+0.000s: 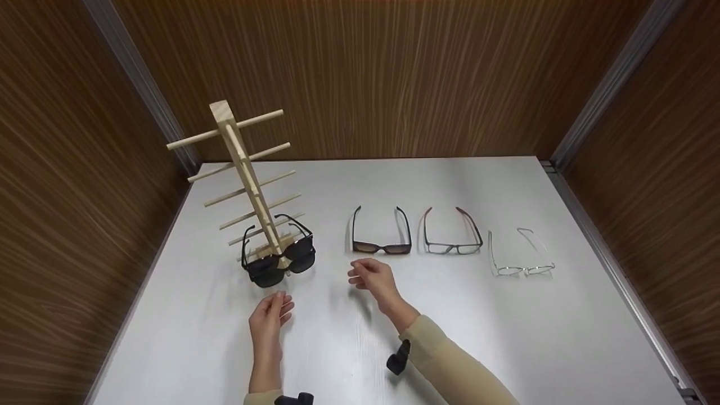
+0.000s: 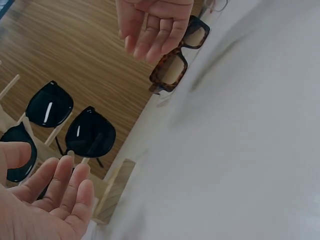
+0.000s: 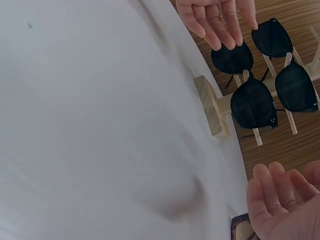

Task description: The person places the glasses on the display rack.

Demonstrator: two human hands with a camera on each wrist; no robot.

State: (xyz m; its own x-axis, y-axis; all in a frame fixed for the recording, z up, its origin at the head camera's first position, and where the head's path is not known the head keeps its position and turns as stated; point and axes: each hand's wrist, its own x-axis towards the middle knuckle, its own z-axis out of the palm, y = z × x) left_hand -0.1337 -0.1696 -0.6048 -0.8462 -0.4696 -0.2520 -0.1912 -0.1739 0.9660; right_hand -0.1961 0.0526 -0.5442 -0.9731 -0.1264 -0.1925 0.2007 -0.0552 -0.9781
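Two pairs of black sunglasses, an upper pair (image 1: 298, 246) and a lower pair (image 1: 266, 277), hang one above the other on the low pegs of a wooden display stand (image 1: 247, 177). My left hand (image 1: 268, 319) is just in front of them, fingers loosely bent and holding nothing. To its right my right hand (image 1: 377, 280) hovers over the table, also holding nothing, its fingers relaxed. Just beyond that hand lie tortoiseshell sunglasses (image 1: 385, 248) with brown lenses, temples pointing away. Both wrist views show the palms and loosely curved fingers, with dark lenses (image 2: 91, 132) beside the left hand.
Dark-framed eyeglasses (image 1: 453, 247) with reddish temples lie right of the tortoiseshell pair. Farther right are clear-framed eyeglasses (image 1: 524, 271). Bare pegs (image 1: 260, 118) stick out both sides of the stand above the sunglasses. Wood-grain panels (image 1: 371, 79) enclose the white table (image 1: 562, 337).
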